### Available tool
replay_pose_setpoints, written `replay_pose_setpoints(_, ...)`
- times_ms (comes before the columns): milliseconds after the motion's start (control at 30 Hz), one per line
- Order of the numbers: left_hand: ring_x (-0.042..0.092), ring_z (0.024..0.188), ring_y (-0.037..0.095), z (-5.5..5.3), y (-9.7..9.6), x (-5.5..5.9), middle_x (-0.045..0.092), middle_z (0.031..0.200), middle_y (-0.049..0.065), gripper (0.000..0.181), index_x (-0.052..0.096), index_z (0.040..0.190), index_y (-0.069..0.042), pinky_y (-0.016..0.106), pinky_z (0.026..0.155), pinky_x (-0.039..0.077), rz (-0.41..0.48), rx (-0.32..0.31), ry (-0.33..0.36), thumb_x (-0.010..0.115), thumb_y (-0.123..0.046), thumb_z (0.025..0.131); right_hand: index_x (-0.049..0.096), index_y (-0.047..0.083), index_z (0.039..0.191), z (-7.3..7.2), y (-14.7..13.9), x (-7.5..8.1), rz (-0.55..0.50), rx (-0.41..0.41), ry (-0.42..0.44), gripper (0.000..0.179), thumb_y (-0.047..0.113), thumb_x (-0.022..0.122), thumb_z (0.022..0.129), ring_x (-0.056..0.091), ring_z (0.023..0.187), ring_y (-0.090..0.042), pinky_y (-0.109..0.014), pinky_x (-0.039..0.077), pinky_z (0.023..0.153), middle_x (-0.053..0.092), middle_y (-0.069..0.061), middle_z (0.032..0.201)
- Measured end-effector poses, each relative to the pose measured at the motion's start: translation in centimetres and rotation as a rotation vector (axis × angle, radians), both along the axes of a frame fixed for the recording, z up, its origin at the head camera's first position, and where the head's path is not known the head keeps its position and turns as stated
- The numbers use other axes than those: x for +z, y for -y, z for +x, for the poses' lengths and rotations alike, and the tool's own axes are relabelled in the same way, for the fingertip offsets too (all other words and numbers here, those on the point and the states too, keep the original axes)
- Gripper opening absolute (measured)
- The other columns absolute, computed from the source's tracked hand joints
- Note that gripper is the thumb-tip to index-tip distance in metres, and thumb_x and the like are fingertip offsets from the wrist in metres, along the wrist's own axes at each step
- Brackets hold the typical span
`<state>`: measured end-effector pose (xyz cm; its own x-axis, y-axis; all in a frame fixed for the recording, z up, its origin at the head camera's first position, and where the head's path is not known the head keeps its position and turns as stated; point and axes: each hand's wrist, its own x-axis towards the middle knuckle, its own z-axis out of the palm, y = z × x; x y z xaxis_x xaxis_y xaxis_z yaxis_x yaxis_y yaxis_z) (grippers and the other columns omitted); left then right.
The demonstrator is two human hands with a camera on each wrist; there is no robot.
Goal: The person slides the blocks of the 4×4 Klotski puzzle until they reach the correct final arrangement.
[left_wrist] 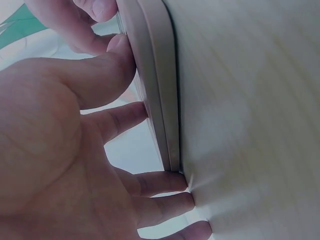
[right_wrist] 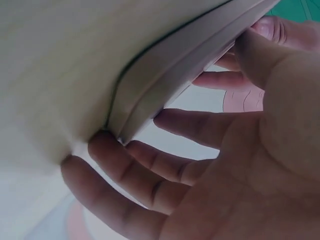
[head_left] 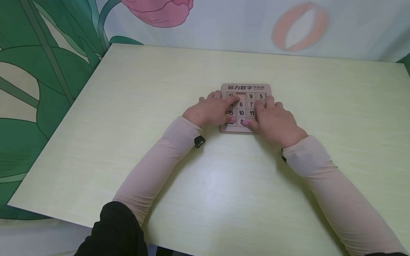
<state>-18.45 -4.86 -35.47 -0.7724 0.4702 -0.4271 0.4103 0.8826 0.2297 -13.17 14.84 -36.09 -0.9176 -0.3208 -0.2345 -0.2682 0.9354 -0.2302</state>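
A square number sliding puzzle lies flat on the table, its numbered tiles in rows and a gap in the top row beside the 9. My left hand is at its left side, index fingertip by that gap and thumb on the lower left tiles. From the right, my right hand rests its index finger on the right-hand tiles, with the thumb beside the 8. In the left wrist view, other fingertips touch the table by the puzzle's side. The right wrist view shows fingers at its corner. Both hands cover some tiles.
The pale wood-grain table extends around the puzzle on all sides. Behind it hangs a backdrop printed with leaves and a pink flower. The table's left edge slants toward the near left corner.
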Motion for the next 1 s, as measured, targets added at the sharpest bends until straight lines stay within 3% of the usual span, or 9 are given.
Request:
replay_pose_setpoints(167,0.031,0.138,0.032,-0.1,-0.2,0.0,0.033,0.151,0.017,0.073,0.021,0.162,-0.034,0.062,0.111,0.023,-0.002,0.001,0.004,0.054,-0.051,0.1,0.04,-0.004,0.145,-0.4,-0.8,0.2,-0.039,0.001,0.028,0.076,0.053,0.059,0.099,0.045,0.097,-0.041,-0.05,0.047,0.068,0.037,-0.025,0.121)
replay_pose_setpoints(367,0.03,0.139,0.033,-0.1,-0.3,0.0,0.031,0.153,0.018,0.073,0.02,0.162,-0.034,0.062,0.111,0.023,-0.005,0.006,0.018,0.055,-0.051,0.1,0.033,0.001,0.154,-0.7,-1.2,0.4,-0.046,0.026,0.039,0.083,0.056,0.059,0.098,0.045,0.097,-0.041,-0.049,0.047,0.069,0.035,-0.025,0.121)
replay_pose_setpoints(700,0.027,0.143,0.036,-0.1,0.0,0.2,0.03,0.154,0.02,0.075,0.019,0.162,-0.034,0.065,0.112,0.022,0.009,0.019,0.021,0.057,-0.051,0.099,0.032,0.012,0.159,-1.2,-1.3,0.4,-0.027,0.054,0.034,0.083,0.059,0.059,0.096,0.048,0.096,-0.042,-0.052,0.048,0.072,0.035,-0.023,0.118)
replay_pose_setpoints(1000,0.025,0.144,0.041,-0.1,0.1,0.3,0.033,0.152,0.021,0.074,0.02,0.162,-0.036,0.067,0.11,0.022,0.02,-0.006,0.027,0.057,-0.05,0.1,0.023,0.026,0.163,-1.7,-1.2,0.9,0.038,0.073,0.097,0.079,0.06,0.054,0.098,0.05,0.095,-0.047,-0.054,0.049,0.07,0.031,-0.028,0.122)
